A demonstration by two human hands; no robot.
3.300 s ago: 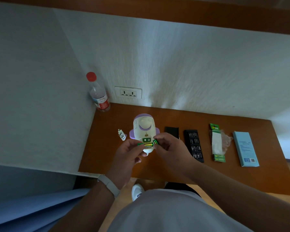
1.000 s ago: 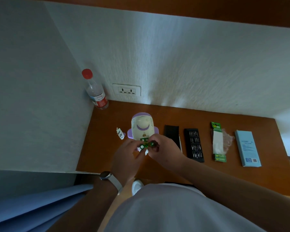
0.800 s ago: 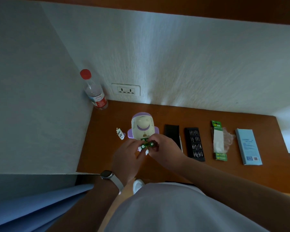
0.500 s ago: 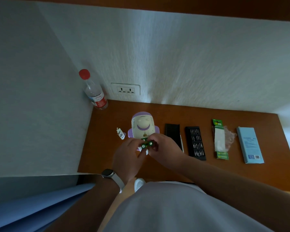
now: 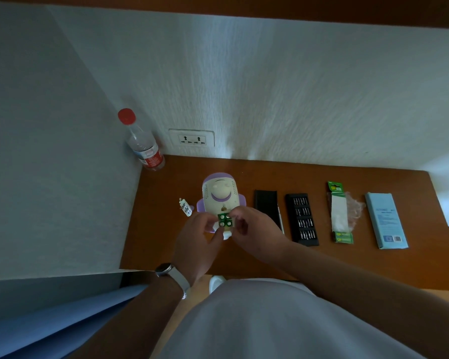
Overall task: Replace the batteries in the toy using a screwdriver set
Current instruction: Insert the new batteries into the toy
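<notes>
The left hand (image 5: 197,237) and right hand (image 5: 257,234) cover the lower half of the toy (image 5: 219,193), and their curled fingers hide the batteries (image 5: 224,220) except four round green ends. The bits (image 5: 300,202) in the black tray (image 5: 312,237) and the print on the blue box (image 5: 385,220) are too small to tell.

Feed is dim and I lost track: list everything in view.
bottle: one, clear with red cap, desk's back left corner
socket: one, white, wall behind desk
toy: one, white and purple, mid desk
small part: one, white, left of toy
batteries: four ends, green, between hands at toy
lid: one, black, right of toy
screwdriver: one, pale, beside lid
bit tray: one, black, right of screwdriver
battery pack: one, green and white, right of tray
box: one, light blue, far right
desk: one, brown, under everything
left hand: pinching batteries, watch on wrist
right hand: pinching batteries
</notes>
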